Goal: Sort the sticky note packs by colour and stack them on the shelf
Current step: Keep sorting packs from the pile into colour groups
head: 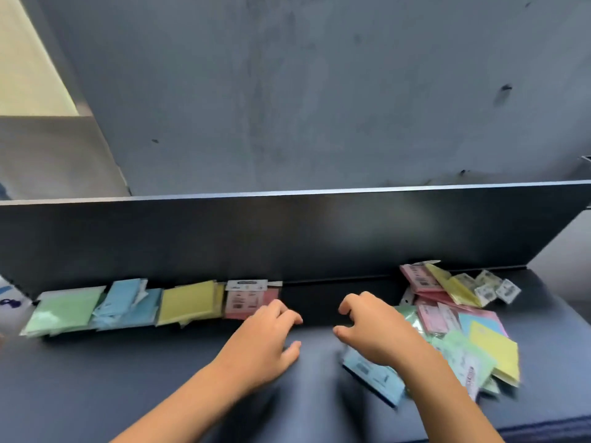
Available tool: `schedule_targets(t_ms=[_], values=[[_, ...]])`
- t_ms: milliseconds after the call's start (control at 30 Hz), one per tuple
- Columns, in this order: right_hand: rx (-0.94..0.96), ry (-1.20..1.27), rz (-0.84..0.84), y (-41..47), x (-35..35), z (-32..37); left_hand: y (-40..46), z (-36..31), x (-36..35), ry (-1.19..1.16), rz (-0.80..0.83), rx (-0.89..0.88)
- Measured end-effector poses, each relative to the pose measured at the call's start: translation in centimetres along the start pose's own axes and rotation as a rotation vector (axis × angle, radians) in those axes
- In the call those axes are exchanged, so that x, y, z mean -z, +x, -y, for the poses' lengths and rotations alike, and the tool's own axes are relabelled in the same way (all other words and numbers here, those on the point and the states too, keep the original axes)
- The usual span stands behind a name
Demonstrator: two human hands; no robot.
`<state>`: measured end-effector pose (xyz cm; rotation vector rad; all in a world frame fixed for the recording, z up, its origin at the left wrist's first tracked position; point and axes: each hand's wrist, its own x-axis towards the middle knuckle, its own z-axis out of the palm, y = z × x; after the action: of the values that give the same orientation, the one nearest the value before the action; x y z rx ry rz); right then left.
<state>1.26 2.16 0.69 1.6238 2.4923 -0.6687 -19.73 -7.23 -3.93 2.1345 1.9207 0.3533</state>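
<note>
Both hands, left hand and right hand, hover loose-fingered, grip empty, beside the blue pack.

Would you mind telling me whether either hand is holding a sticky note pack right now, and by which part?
Neither. The left hand and right hand hover with fingers loosely curled, empty; a blue pack lies under the right wrist, ungripped.

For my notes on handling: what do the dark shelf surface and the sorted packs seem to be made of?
Shelf surface: probably painted metal or laminate, smooth and matte dark blue-grey with a soft sheen; the look leaves it open.
Sorted packs, such as the yellow stack: coloured paper, apparently in clear plastic wrap, judging by faint glare and printed header cards.
</note>
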Motion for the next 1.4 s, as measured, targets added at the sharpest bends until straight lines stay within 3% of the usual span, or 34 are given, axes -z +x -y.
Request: schedule_targets(t_ms=[200, 433, 667, 833, 967, 1067, 1300, 1400], values=[[-0.011, -0.065, -0.028, -1.3, 3.4, -10.4, 4.7, -8.8, -4.0, 0.109, 0.167, -0.178], [0.177, -0.03, -0.005, -0.5, 2.6, -12.7, 6.7, -11.5, -5.7, 0.255, 0.177, -0.205], [0.222, -0.068, 0.006, 2.7, 1.4, -10.8, 4.5, -10.6, -5.2, 0.271, 0.102, 0.108], [0.167, -0.105, 0.094, 4.1, -0.1, -8.2, 1.9, -9.5, -3.8, -0.013, 0.124, 0.381], [0.135, -0.085, 0.136, 4.8, -0.6, -6.8, -0.2, -6.9, -2.2, -0.296, 0.108, 0.519], [0.237, -0.04, 0.087, 5.4, 0.5, -5.6, -1.0, -4.2, -0.9, -0.455, 0.067, 0.565], [0.304, 0.465, -0.168, 4.1, 2.9, 6.2, -6.0, 6.9, 5.9, -0.386, -0.039, 0.626], [0.292, 0.654, -0.165, 4.0, 1.3, 13.6, -9.9, 13.9, 9.8, -0.36, -0.151, 0.68]])
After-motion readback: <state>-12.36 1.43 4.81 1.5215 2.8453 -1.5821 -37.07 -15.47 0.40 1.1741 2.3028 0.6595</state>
